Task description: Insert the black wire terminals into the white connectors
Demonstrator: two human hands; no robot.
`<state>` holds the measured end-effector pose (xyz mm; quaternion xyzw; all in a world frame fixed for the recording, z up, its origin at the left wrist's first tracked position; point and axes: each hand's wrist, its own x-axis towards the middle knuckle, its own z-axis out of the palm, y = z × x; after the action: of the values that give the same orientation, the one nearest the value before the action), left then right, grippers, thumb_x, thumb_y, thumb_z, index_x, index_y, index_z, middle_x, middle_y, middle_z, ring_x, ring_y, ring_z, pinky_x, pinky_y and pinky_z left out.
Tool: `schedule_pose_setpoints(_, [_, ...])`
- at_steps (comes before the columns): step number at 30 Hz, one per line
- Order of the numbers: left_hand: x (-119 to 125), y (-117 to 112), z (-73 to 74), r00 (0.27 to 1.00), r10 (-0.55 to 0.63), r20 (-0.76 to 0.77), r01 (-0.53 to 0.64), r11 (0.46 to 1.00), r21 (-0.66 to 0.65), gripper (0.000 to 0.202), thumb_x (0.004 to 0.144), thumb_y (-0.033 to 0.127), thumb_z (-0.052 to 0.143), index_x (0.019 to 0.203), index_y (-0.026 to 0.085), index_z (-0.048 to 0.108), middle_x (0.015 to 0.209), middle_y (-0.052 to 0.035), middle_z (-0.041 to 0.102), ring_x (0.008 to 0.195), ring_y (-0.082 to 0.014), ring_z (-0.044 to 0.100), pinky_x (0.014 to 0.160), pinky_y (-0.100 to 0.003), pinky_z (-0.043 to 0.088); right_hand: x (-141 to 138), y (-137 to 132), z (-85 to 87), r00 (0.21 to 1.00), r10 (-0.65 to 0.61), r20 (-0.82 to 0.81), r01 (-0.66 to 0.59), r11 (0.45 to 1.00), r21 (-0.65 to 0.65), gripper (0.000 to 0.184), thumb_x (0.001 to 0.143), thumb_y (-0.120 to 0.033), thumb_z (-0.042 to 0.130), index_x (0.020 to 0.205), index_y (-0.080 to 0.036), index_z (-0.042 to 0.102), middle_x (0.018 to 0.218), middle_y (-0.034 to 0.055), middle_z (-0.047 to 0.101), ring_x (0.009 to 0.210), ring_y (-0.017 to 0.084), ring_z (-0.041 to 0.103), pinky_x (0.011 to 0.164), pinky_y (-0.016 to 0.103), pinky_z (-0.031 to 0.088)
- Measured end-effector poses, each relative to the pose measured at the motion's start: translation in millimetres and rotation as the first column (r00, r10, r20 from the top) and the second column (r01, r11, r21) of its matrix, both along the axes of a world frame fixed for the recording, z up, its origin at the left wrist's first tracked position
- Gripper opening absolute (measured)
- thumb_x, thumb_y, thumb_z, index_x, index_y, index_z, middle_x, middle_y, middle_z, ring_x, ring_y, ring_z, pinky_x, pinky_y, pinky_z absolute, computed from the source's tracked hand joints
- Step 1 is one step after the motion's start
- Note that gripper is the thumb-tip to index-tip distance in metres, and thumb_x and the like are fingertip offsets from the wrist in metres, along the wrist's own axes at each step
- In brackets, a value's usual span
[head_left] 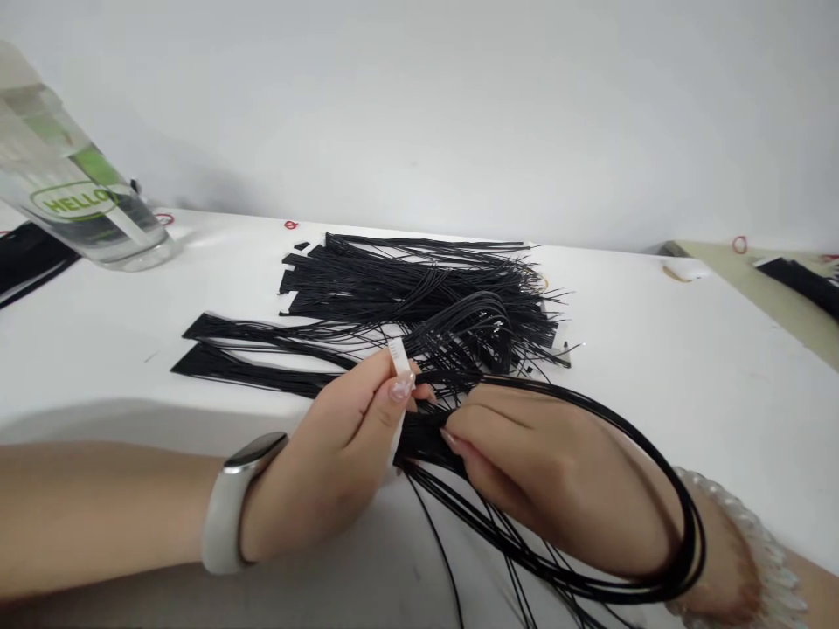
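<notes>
Our left hand (pixel 328 445) pinches a white strip (pixel 398 358) against a bundle of thin black wires (pixel 426 441) at lower centre; our right hand (pixel 530 463) grips that bundle, loops trailing lower right. A firm, close pinch keeps strands from slipping. More wires lie heaped (pixel 419 288) at centre.

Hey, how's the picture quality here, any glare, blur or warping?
In the head view, soft, even light leaves the white table only faint shadows; the clear plastic bottle at the left edge looks stretched and slightly blurred; the black wires look fairly sharp.
</notes>
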<state>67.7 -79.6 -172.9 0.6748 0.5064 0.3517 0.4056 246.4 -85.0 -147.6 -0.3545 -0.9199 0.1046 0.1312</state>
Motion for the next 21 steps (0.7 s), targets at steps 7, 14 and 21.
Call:
schedule_pose_setpoints(7, [-1.8, 1.0, -0.8, 1.0, -0.002, -0.017, 0.001, 1.0, -0.031, 0.025, 0.089, 0.036, 0.032, 0.086, 0.022, 0.053, 0.081, 0.0019, 0.061, 0.077, -0.0116, 0.055, 0.068, -0.02, 0.041, -0.7, 1.9, 2.1, 0.995, 0.062, -0.081, -0.068, 0.995, -0.08, 0.017, 0.085, -0.015, 0.04, 0.074, -0.015, 0.054, 0.074, 0.0033, 0.056, 0.071, 0.011, 0.049, 0.065, 0.023, 0.037])
schedule_pose_setpoints(14, [0.6, 1.9, 0.0, 1.0, 0.01, -0.016, -0.011, 0.999, -0.046, 0.027, 0.089, 0.036, 0.032, 0.082, 0.021, 0.052, 0.079, 0.0017, 0.061, 0.075, -0.0116, 0.055, 0.069, -0.021, 0.041, -0.1, 2.5, 0.1, 0.997, 0.049, -0.067, -0.055, 0.994, -0.095, 0.017, 0.084, -0.011, 0.041, 0.087, -0.014, 0.058, 0.078, 0.0024, 0.057, 0.071, 0.011, 0.05, 0.065, 0.023, 0.038])
schedule_pose_setpoints(21, [-1.0, 2.6, -0.7, 1.0, -0.017, 0.005, 0.017, 1.0, -0.007, 0.024, 0.089, 0.032, 0.032, 0.078, 0.021, 0.051, 0.074, 0.0035, 0.059, 0.067, -0.0099, 0.053, 0.063, -0.02, 0.041, 0.1, 2.8, -1.4, 0.999, -0.043, -0.002, 0.043, 0.994, -0.1, 0.023, 0.089, -0.024, 0.036, 0.078, -0.018, 0.056, 0.062, -0.0016, 0.052, 0.057, 0.009, 0.046, 0.054, 0.024, 0.033])
